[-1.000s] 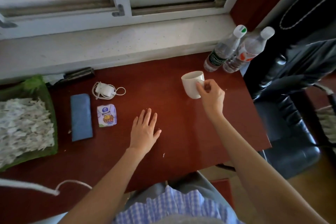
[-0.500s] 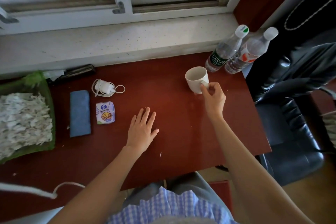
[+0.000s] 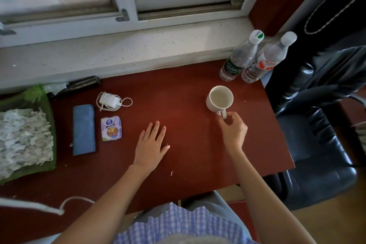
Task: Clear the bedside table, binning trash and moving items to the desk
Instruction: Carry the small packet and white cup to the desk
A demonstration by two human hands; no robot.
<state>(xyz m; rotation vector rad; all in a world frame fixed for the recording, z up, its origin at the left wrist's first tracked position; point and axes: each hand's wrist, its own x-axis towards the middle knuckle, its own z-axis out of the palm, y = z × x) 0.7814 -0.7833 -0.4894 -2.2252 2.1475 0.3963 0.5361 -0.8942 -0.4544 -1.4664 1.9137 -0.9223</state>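
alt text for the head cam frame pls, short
A person's right hand pinches the handle of an upright white mug on a dark red desk, while the left hand rests flat beside it. Two water bottles stand at the back right; a charger and blue case lie to the left.

Bare forearms, no sleeves — blue-and-white checked garment, grey fabric beneath

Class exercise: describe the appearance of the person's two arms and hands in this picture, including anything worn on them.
Both forearms are bare: no sleeves, watch, rings or bracelets visible on the left hand or right hand. Nails look short and unpainted. A blue-and-white checked garment shows at the body, below the arms.
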